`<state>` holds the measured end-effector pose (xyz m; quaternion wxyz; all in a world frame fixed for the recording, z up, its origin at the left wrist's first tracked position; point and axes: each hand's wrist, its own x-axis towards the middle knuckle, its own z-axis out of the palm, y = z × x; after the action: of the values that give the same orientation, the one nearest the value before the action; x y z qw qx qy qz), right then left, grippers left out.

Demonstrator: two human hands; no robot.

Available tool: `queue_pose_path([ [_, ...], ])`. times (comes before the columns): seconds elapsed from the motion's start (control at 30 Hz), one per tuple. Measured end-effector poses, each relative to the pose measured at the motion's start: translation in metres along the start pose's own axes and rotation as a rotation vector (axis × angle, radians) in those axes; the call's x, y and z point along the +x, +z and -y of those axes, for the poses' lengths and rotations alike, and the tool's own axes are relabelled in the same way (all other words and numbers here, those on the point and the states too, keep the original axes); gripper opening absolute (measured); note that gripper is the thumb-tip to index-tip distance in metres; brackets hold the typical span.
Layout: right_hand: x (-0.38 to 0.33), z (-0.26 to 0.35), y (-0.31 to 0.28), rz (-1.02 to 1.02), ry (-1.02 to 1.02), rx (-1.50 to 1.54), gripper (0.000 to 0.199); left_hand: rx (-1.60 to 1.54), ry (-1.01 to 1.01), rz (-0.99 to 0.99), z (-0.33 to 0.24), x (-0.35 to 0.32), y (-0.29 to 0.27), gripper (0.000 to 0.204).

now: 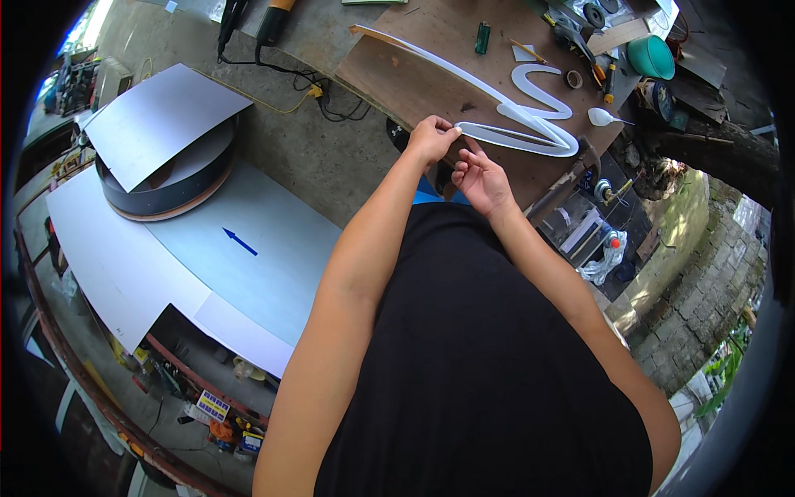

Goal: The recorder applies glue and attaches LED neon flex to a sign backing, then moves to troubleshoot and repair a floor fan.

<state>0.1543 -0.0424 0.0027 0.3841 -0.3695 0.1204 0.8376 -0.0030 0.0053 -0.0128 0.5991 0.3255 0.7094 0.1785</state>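
White strip material, thin, smooth and bent into a looping letter-like outline, is laid flat on a brown board on the desk. One long tail of the strip runs toward the far left corner of the board; the curved loops are gathered at the near right edge. The near end of the strip is pinched between thumb and fingers of the left hand. The right hand is held just beside and below it, fingers partly curled and close to the strip's end; whether anything is gripped by it cannot be told.

A green lighter, a pencil and a small roll of tape are placed farther back on the board. A teal bowl is seen at the far right. The desk surface is grey and rough, like concrete, with a black cable trailing across it. To the left, flat pale sheets, one marked with a blue arrow, are spread out, and a coil of dark banding is covered by another white sheet.
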Motion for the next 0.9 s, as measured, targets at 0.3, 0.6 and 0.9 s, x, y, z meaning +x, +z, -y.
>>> queue_pose_path([
  [0.3,0.0011,-0.001,-0.0055,-0.015,-0.035,0.151,0.042,-0.039,-0.008,0.047,0.0037,0.004,0.0027,0.035],
  [0.6,-0.0039,-0.0002,-0.0036,0.046,-0.033,0.139,0.049,-0.038,-0.014,0.065,0.0,0.0021,0.0021,0.032],
  [0.9,-0.0017,-0.0009,-0.0018,0.032,-0.035,0.201,0.048,-0.061,-0.031,0.068,0.0034,0.0054,0.0019,0.034],
])
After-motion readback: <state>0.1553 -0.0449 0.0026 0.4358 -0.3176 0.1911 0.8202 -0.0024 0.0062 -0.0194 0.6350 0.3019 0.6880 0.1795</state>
